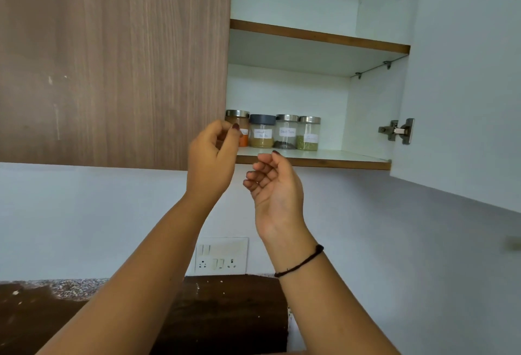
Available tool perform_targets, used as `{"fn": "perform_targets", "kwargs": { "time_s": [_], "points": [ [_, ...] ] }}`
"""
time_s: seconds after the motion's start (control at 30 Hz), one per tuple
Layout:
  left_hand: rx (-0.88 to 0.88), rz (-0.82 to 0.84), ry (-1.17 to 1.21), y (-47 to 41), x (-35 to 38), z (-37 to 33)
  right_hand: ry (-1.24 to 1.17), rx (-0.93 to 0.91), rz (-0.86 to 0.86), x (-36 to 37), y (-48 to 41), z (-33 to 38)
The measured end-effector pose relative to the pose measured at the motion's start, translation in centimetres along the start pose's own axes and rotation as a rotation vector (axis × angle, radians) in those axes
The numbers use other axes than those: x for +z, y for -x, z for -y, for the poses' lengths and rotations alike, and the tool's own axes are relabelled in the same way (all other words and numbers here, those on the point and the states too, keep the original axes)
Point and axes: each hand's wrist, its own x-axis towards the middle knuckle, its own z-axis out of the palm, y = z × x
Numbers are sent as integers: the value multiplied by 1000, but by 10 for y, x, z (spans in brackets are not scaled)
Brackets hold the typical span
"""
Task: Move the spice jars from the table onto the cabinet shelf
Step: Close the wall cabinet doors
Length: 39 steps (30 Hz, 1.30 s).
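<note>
Spice jars, four in a row, stand on the lower cabinet shelf (338, 157) just beyond two empty, loosely curled hands. Left hand (211, 157) overlaps the orange-filled jar (242, 129); rightward sit yellow-powder (262, 131), dark-seed (286, 132) and green-herb (309, 134) jars above the right hand (275, 188).

Four spice jars (273, 132), two shelves (318, 36), two hands (210, 161).
</note>
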Motion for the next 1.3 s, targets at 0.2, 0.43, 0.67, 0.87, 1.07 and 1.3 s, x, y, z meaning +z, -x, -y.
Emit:
{"fn": "perform_targets", "kwargs": {
  "time_s": [0.2, 0.43, 0.67, 0.87, 1.07, 1.3],
  "points": [
    [-233, 79, 344, 30, 16, -19, 177, -179, -62, 6, 28, 21],
    [-517, 257, 684, 88, 55, -45, 370, -362, -152, -15, 59, 54],
    [-739, 397, 943, 133, 107, -92, 468, -510, -274, -38, 85, 111],
    [-1166, 505, 1272, 167, 154, -134, 559, -647, -338, -60, 115, 165],
    [-1291, 616, 1313, 198, 204, -176, 608, -749, -421, -83, 137, 220],
    [-1369, 748, 1262, 234, 252, -227, 593, -854, -485, -113, 153, 279]
  ]
}}
